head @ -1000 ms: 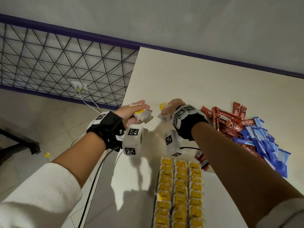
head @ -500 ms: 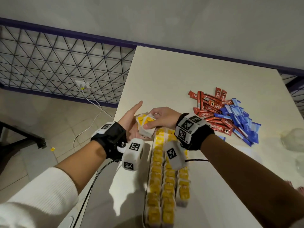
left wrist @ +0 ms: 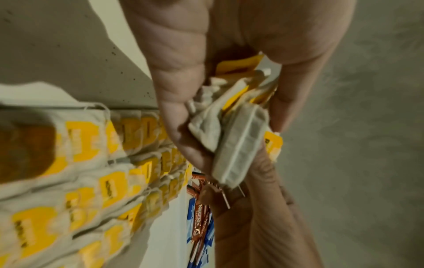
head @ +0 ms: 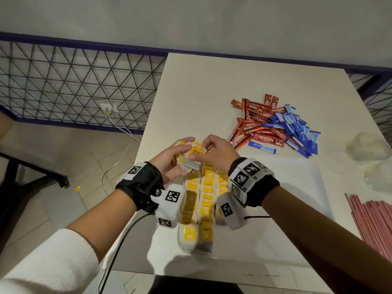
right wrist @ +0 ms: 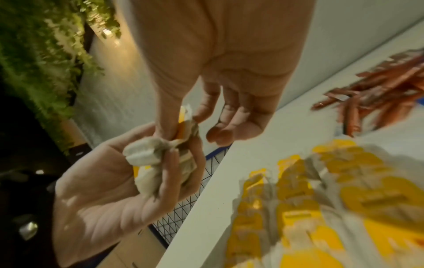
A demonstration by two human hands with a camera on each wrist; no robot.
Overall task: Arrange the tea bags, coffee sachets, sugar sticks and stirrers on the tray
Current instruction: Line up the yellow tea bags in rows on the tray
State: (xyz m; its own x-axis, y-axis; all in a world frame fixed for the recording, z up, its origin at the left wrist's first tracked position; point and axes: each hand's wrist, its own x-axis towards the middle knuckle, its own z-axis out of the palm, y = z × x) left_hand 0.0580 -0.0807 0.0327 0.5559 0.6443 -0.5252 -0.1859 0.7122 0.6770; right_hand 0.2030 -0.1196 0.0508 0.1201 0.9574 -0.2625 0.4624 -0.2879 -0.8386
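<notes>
— Rows (head: 203,200) of tea bags fill the tray's (head: 297,209) left. What changed?

— I've brought both hands back from the far table edge. My left hand (head: 169,162) cups loose bags (head: 192,159); my right hand (head: 214,150) pinches the top one.

— Meaning?

— Next bag likely joins a row. Sachets (head: 254,124) and sugar (head: 297,132) wait far right.

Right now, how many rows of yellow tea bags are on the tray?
3, side by side on the tray: left row, middle row, right row. Some bags may be hidden.
</notes>
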